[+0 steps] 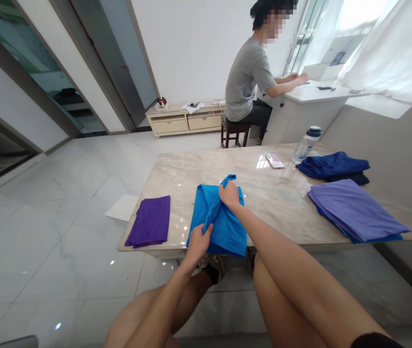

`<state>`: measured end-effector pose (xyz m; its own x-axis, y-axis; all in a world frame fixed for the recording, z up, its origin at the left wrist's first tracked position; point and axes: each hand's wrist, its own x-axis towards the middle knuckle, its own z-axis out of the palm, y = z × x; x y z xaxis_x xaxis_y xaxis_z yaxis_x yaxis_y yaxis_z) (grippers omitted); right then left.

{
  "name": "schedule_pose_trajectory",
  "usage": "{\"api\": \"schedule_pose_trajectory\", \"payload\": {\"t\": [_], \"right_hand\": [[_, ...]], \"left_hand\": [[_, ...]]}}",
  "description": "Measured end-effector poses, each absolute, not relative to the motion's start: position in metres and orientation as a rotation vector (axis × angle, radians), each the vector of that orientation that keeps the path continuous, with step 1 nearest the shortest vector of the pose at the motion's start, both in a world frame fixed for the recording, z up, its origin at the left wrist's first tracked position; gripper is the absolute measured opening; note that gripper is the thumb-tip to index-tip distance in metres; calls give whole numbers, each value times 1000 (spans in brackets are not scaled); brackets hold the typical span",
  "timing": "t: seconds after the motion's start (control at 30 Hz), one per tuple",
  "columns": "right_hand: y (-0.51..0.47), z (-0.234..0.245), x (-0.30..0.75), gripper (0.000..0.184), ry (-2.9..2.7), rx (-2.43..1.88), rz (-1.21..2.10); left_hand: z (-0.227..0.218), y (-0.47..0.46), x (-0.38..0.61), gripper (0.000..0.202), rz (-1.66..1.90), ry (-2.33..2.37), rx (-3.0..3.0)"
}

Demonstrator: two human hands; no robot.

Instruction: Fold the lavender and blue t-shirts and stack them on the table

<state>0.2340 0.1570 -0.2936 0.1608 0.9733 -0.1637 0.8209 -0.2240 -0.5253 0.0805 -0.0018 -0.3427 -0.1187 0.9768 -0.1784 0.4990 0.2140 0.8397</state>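
A bright blue cloth (224, 227) lies half folded on the marble table (264, 193), its near edge hanging over the front. My left hand (199, 240) is closed, pinching a fold of the cloth near the table's front edge. Farther back, my right hand (228, 194) is closed on the cloth's far end, lifting a bunched corner a little off the table.
A folded purple cloth (150, 221) lies to the left. At the right are a lilac cloth stack (354, 210), a dark blue pile (332, 166), a water bottle (306, 144) and a phone (274, 160). A person in a grey shirt (249, 82) sits at a white desk behind. A white sheet (122, 208) lies on the floor.
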Motion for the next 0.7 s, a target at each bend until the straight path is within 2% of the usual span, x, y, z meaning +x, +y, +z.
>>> {"api": "schedule_pose_trajectory", "payload": {"t": [0.1, 0.27, 0.43, 0.5, 0.7], "right_hand": [[153, -292, 208, 38, -1655, -2083, 725], [151, -296, 200, 48, -1841, -1892, 961], [146, -288, 238, 33, -2055, -1958, 834], [146, -288, 259, 33, -2096, -1984, 862], [149, -304, 311, 27, -2066, -2152, 950]], "left_hand": [[-338, 3, 65, 40, 695, 1811, 1312], [-336, -2, 37, 33, 323, 1927, 1342], [-325, -10, 23, 44, -52, 2067, 1615], [-318, -11, 20, 46, -170, 2071, 1668], [-302, -11, 7, 41, -332, 2188, 1681]]}}
